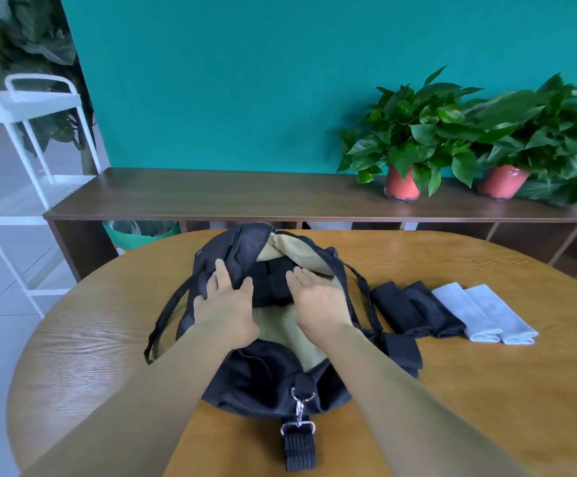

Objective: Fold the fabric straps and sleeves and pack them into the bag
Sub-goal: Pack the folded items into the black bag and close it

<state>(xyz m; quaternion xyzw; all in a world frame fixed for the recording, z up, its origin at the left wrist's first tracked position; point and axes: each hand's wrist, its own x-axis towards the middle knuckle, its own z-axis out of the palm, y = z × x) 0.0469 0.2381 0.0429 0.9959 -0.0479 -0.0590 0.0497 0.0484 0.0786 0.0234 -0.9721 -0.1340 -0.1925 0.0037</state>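
Webbing strap (299,445) with steel swivel clip lies nearest on the woodgrain table (91,339). Black bag (263,373), olive-lined, gapes open. Left hand (226,304) and right hand (318,301), fingers straight, gripping nothing, flank a folded black strap (269,284) inside. Right: folded black sleeves (414,309), grey sleeves (483,313).

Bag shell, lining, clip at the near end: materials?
Shell: black woven fabric, matte and creased, maybe canvas or nylon. Lining: tan cloth, smooth, in soft folds. Clip: metal, likely steel, judging by the bright silver glints.
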